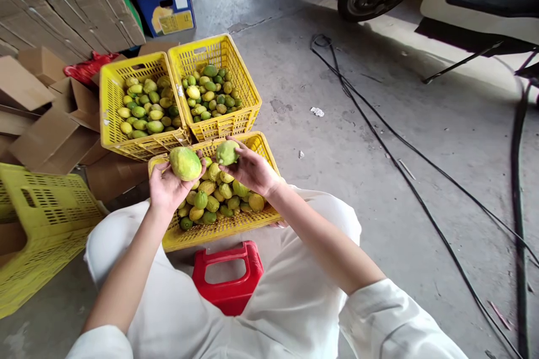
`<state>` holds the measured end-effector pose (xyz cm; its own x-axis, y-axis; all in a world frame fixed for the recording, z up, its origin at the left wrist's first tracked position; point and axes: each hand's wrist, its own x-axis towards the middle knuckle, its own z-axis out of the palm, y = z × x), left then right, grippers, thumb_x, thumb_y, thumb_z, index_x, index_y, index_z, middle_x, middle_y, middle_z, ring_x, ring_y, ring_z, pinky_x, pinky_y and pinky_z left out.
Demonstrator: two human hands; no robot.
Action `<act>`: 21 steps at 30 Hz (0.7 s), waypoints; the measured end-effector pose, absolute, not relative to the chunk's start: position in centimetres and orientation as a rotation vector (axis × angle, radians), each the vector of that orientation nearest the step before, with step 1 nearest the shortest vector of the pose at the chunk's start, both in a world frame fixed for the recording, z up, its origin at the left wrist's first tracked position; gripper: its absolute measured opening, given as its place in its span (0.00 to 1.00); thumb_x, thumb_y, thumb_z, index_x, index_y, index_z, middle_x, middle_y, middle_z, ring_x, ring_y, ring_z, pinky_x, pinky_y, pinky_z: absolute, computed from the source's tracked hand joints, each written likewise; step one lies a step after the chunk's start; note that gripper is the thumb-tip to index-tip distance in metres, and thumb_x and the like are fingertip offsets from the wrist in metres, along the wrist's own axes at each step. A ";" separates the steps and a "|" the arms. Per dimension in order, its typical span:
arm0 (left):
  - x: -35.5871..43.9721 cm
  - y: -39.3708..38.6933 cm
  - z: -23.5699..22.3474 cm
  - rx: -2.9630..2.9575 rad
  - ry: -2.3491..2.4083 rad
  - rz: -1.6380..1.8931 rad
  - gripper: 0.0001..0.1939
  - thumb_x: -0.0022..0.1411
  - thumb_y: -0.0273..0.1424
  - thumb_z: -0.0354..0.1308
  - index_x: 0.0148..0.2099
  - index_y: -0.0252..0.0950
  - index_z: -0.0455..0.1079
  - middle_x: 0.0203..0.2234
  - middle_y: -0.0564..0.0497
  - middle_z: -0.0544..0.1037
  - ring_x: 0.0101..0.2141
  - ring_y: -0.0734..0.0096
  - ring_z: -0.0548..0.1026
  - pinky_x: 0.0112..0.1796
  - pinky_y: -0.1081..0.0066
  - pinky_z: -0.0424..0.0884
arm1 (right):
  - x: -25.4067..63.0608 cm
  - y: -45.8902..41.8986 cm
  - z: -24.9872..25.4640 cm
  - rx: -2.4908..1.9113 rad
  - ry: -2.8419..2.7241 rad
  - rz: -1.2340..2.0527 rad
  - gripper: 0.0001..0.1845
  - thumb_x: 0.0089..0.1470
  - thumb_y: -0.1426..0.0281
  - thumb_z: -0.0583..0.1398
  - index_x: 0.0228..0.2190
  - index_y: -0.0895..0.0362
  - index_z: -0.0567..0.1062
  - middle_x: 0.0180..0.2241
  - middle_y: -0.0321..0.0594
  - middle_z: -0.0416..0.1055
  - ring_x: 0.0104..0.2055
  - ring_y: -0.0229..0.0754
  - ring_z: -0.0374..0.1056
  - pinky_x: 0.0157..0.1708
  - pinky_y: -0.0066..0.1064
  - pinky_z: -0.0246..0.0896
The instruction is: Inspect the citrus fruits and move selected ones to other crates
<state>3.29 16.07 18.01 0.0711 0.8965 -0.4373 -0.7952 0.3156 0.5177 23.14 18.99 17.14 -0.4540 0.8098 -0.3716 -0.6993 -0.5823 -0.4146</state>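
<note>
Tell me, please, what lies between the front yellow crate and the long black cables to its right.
In the head view, concrete floor separates the crate and cables, with a small white scrap beside the crate.

Loose white trousers are worn with creased, elbow-length white sleeves.

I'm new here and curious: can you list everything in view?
Fruit crates: three, yellow, centre-left
Crated fruit: many, green and yellow, inside them
Held fruits: two, green-yellow, centre
Other crate: one, greenish yellow, left edge
Cardboard boxes: several, brown, left
Printed box: one, blue, upper left
Bag: one, red, beside the cardboard
Plastic object: one, red, bottom centre
Cables: several, black, right floor
Vehicle: one, whitish, upper right
Scraps: few, white, floor
Left hand, right hand: two, bare, above nearest crate
Trousered legs: two, white, bottom
</note>
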 end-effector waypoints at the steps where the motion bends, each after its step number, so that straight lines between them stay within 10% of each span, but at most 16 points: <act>1: 3.4 16.1 18.0 0.161 0.811 1.271 0.12 0.61 0.35 0.51 0.43 0.35 0.71 0.41 0.43 0.78 0.47 0.58 0.76 0.44 0.60 0.76 | 23.0 18.8 17.0 -0.707 -0.281 2.081 0.25 0.44 0.74 0.64 0.46 0.50 0.69 0.40 0.33 0.73 0.39 0.40 0.72 0.38 0.33 0.71; 7: 3.6 16.5 17.8 0.209 0.893 1.076 0.17 0.61 0.44 0.54 0.37 0.32 0.71 0.28 0.45 0.76 0.26 0.68 0.76 0.22 0.73 0.73 | 22.7 18.4 16.5 -0.827 -0.383 2.044 0.18 0.41 0.67 0.69 0.37 0.54 0.73 0.31 0.31 0.71 0.32 0.34 0.67 0.27 0.23 0.65; 15: 4.0 15.8 18.3 0.196 0.932 1.085 0.18 0.62 0.34 0.48 0.51 0.33 0.68 0.40 0.42 0.79 0.45 0.51 0.77 0.42 0.51 0.76 | 22.7 18.7 16.4 -0.828 -0.306 2.025 0.17 0.40 0.71 0.64 0.35 0.53 0.69 0.35 0.35 0.75 0.41 0.43 0.73 0.39 0.35 0.70; 21: 4.0 15.8 17.9 0.361 0.919 1.106 0.18 0.55 0.40 0.63 0.45 0.36 0.71 0.37 0.45 0.79 0.37 0.58 0.79 0.27 0.70 0.76 | 23.4 18.9 17.2 -0.649 -0.359 2.049 0.24 0.39 0.73 0.61 0.42 0.50 0.68 0.41 0.35 0.75 0.45 0.46 0.73 0.45 0.41 0.71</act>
<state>4.04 15.79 17.90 0.1419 0.8809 -0.4516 -0.6058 0.4381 0.6641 23.39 18.93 17.25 -0.4324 0.8485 -0.3050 -0.6941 -0.5292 -0.4880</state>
